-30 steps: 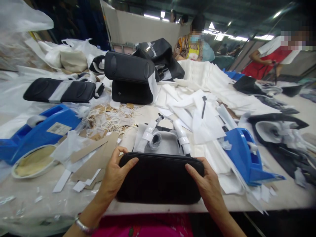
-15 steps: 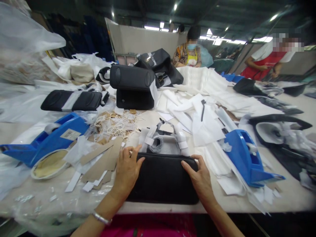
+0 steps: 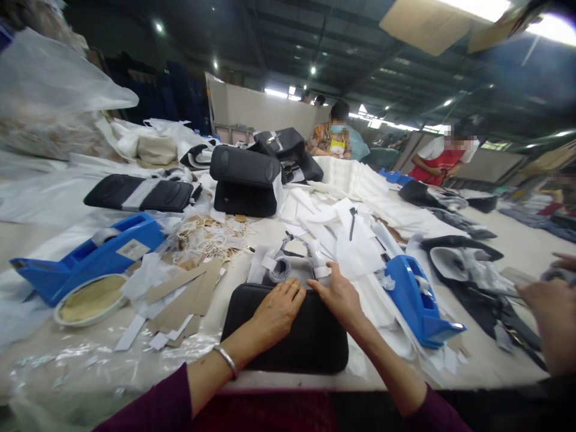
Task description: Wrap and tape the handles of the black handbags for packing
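Note:
A black handbag (image 3: 306, 342) lies at the table's front edge in front of me, its clear-wrapped handle (image 3: 294, 243) and a roll of wrapped strap (image 3: 281, 270) beyond its far edge. My left hand (image 3: 279, 306) lies flat across the bag's upper middle, its fingers stretched out towards the far edge. To the right, my right hand (image 3: 339, 297) is at the bag's far right edge. Its thumb and forefinger are apart, beside a white-wrapped handle end (image 3: 320, 264); its other fingers are partly hidden.
Blue tape dispensers stand on the left (image 3: 108, 249) and right (image 3: 416, 300). Tag strings (image 3: 211, 237), cardboard pieces (image 3: 191, 297) and white foam sheets (image 3: 360, 249) lie around. More black bags (image 3: 245, 180) stand behind. A co-worker's hand (image 3: 549, 306) reaches in at the right edge.
My left hand has moved from the bag's left corner onto its middle. My right hand has shifted left and up along the far edge. A co-worker's hand has appeared on the right.

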A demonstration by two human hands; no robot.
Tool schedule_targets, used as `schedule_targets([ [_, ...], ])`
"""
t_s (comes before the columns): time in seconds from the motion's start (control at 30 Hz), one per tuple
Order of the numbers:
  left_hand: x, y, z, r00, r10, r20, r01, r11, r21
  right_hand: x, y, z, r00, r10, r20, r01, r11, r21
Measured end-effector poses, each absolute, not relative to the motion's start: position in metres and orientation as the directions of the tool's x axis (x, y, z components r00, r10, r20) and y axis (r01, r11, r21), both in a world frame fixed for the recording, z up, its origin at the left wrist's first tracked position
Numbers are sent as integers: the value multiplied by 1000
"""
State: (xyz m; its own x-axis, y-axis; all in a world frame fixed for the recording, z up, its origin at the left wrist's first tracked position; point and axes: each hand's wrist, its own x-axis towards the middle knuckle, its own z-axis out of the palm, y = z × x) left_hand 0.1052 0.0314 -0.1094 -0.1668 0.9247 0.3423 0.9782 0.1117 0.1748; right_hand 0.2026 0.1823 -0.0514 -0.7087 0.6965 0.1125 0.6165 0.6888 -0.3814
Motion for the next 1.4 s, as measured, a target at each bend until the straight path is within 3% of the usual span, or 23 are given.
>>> schedule_targets([
  [0.1,104,31,-109,-160,927,339,977,100,188,188,181,-44,-705,705,79,670,699,-250],
  [0.17,104,31,-109,-159,927,339,975,94,202,184,187,-44,-688,723,58,681,671,-294],
  [0.27,103,31,-108,-166,925,341,970,92,224,183,203,-51,-691,723,-2,593,565,-574],
  [0.37,103,30,-107,-173,925,340,965,90,246,182,218,-61,-771,618,-153,335,189,-923],
  [0.43,103,30,-106,-176,924,340,962,89,257,182,223,-65,-842,492,-223,205,-92,-974],
  [0.5,103,30,-105,-171,925,339,963,84,256,183,227,-66,-887,387,-253,186,-200,-962],
  [0.73,105,31,-104,-179,931,319,960,96,261,182,242,-60,-952,109,-287,283,-48,-958],
  [0.8,104,32,-104,-184,932,313,963,107,248,180,241,-57,-926,140,-350,359,43,-932],
  [0.83,104,32,-104,-187,932,312,964,112,241,179,237,-54,-907,259,-333,380,161,-911],
  [0.87,104,32,-104,-187,932,310,965,116,233,179,231,-51,-873,426,-239,391,315,-865],
  [0.93,104,32,-105,-180,933,311,968,113,222,180,212,-45,-742,655,143,413,613,-673],
  [1.0,105,30,-106,-179,925,335,969,108,220,180,189,-42,-672,583,456,377,799,-468],
  [1.03,106,29,-107,-188,913,361,969,112,221,180,179,-43,-690,512,512,332,852,-405],
  [1.1,107,26,-105,-237,873,427,963,152,224,176,166,-50,-753,431,497,277,893,-355],
  [1.27,110,21,-94,-456,728,512,889,345,302,160,169,-81,-765,496,411,355,857,-375],
  [1.4,113,24,-92,-387,821,420,919,305,251,156,177,-91,-776,493,393,325,847,-420],
])
